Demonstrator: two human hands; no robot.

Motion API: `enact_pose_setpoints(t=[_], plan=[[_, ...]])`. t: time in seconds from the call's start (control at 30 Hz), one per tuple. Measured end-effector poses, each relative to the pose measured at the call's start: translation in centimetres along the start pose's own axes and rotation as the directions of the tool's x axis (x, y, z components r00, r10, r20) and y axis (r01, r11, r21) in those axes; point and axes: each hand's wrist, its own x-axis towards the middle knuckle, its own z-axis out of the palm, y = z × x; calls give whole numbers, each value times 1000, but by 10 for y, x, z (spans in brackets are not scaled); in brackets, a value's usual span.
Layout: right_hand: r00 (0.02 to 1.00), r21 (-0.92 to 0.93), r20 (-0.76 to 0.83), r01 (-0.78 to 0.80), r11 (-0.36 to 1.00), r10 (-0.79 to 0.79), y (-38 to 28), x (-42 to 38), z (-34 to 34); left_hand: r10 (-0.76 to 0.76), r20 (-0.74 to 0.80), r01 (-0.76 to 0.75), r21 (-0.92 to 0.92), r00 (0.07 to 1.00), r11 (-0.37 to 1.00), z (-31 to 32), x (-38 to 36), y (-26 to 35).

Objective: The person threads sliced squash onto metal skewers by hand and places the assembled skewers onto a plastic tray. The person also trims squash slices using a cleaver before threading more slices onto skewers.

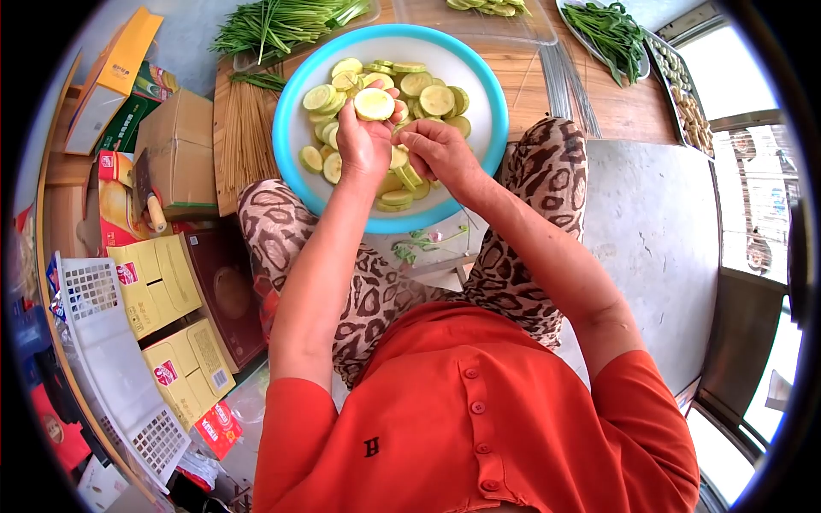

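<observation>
A white bowl with a wide blue rim (292,175) holds many round zucchini slices (416,84). Over it, my left hand (363,145) is palm up, its fingers closed around a pale zucchini slice (374,104). My right hand (443,154) is just beside it, thumb and fingers pinched together close to the left fingertips. Whatever the right fingers grip is too small or hidden to make out. More slices lie in the bowl beneath both hands.
Thin wooden sticks (242,141) lie left of the bowl, metal skewers (566,85) to the right. Green chives (282,26) and leafy greens (609,34) sit at the back. A tray of food (684,103) is far right; cardboard boxes (180,145) and a white basket (111,333) stand left.
</observation>
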Motion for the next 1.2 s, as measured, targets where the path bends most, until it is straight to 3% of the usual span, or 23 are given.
enact_pose_setpoints(t=[0.2,0.27,0.33,0.47,0.53,0.6,0.67,0.7,0.73,0.8,0.87,0.93,1.2], plan=[[999,66,-41,0,998,3,-3,6,-7,-153,79,145,103,985,984,7,-4,3],[991,85,-134,-2,996,14,-6,7,-10,-25,41,11,313,999,950,-6,12,11],[984,88,-178,29,996,-13,-11,4,-18,70,-100,-9,511,993,860,2,5,42],[980,160,-196,55,986,-23,-19,-2,-36,174,-111,-96,500,979,861,-35,13,70],[977,182,-210,73,981,-33,-18,-3,-43,173,-88,-69,672,981,737,-35,9,76],[977,173,-209,70,982,-33,-18,-6,-49,160,-84,-50,726,983,686,-37,5,73],[976,122,-212,71,990,-43,-18,-8,-52,169,-28,-42,918,985,394,-42,3,71],[975,120,-215,73,990,-45,-18,-9,-53,208,-33,-1,987,978,161,-35,-3,73],[975,121,-216,75,990,-48,-18,-11,-53,208,-30,-3,987,978,159,-37,-6,72],[976,143,-217,64,988,-32,-20,-14,-54,206,68,2,947,976,-321,-42,-11,69],[976,141,-217,65,988,-33,-21,-15,-55,147,8,51,920,989,-389,-40,-13,68],[976,139,-216,64,988,-33,-20,-16,-55,51,-23,48,806,998,-590,-42,-15,66],[981,106,-189,63,992,-42,-16,-15,-53,0,46,-35,777,999,-628,-62,-17,52]])
